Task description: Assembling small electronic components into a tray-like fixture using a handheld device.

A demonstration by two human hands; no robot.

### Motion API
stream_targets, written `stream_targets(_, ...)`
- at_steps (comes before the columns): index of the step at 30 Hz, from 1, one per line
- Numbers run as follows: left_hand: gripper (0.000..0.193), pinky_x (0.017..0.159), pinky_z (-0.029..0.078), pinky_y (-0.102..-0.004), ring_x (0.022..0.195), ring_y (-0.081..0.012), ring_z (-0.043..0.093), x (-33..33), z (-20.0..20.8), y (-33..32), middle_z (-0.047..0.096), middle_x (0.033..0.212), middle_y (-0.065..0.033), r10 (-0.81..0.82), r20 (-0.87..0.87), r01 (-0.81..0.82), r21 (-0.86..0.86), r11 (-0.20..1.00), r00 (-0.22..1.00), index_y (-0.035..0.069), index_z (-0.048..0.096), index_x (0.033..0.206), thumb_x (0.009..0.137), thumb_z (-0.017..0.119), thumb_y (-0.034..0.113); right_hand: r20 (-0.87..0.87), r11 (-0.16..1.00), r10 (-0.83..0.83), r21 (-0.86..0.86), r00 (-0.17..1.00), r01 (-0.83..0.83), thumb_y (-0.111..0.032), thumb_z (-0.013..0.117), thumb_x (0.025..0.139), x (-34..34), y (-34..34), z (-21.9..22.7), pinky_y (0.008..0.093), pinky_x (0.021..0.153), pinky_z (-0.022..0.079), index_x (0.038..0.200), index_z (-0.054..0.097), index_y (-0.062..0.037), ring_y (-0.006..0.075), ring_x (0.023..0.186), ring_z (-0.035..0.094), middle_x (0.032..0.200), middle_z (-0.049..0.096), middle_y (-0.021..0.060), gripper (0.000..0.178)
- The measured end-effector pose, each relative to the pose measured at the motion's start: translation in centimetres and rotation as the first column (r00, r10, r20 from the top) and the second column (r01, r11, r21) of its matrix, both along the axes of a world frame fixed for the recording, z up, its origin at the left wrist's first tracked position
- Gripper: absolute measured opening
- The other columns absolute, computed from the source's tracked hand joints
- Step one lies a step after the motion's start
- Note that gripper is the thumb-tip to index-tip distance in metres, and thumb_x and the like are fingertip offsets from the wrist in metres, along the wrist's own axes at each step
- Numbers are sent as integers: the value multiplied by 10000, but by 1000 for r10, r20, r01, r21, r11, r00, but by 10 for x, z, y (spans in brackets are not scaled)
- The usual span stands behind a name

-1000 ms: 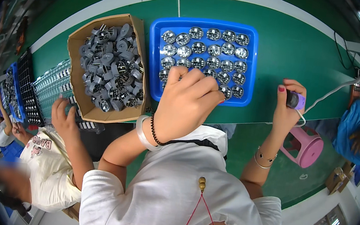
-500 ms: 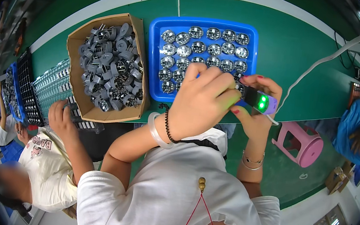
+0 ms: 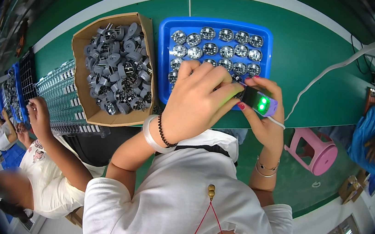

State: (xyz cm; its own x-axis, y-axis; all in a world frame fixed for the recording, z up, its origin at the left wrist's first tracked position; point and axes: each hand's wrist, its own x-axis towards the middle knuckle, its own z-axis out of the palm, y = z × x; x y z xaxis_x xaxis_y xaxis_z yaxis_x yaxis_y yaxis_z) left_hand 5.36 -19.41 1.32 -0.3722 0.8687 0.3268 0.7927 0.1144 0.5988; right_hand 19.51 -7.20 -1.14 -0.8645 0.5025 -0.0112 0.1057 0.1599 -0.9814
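Note:
In my right hand (image 3: 265, 126) is a small purple and black device (image 3: 266, 105) with two green lights and a white cable; the fingers wrap round its sides. My left hand (image 3: 201, 98) is closed beside the device's black end, thumb and fingertips pinched together. What sits in that pinch is mostly hidden by the fingers. Both hands are over the near right part of a blue tray (image 3: 160, 49). Rows of round silver faceted parts (image 3: 227, 51) lie in the tray, and my left hand covers the nearer ones.
Left of the tray stands a cardboard box (image 3: 76, 69) heaped with grey round parts with metal pins. Farther left are clear racks (image 3: 56, 88) and a co-worker's raised hand (image 3: 39, 116). A white cable (image 3: 322, 70) crosses the green table at right. Beyond its edge stands a pink stool (image 3: 315, 152).
Both my hands have shifted slightly left with the device. My left fingers have come closer to its black end. The co-worker's hand has moved left, away from the box.

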Motion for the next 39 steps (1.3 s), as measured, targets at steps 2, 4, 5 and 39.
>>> stream_targets(2,123,708,311,-309,702,-158,496,-3,-1,-3,516,744,22,-46,1,46,-33,998,999,129,674,784,673,728,128,-20,989,50,143,999,-46,1,694,748,0,3,-2,311,913,425,1154,461,-10,202,1065,529,1125,547,124,468)
stream_targets(4,99,715,317,-324,705,-166,490,-6,1,-6,502,735,15,-23,-12,23,-32,999,1000,126,661,760,677,713,134,-59,994,27,108,998,-20,-5,697,749,4,2,-7,315,904,433,1138,466,-9,208,1062,532,1121,546,134,452)
stream_targets(5,77,721,322,-340,708,-174,485,-8,2,-8,489,726,9,-2,-24,1,-29,1000,1000,124,647,736,680,698,140,-96,997,1,75,995,6,-11,701,750,4,2,-8,320,896,441,1121,471,-8,215,1059,534,1118,545,144,437)
stream_targets(39,101,731,329,-336,769,-196,495,-17,-23,-6,516,756,-4,164,-128,-185,-177,967,978,117,664,800,705,687,139,-184,997,-52,54,982,63,18,722,709,2,6,-5,305,843,467,1088,497,-13,220,1010,552,1094,549,157,442)
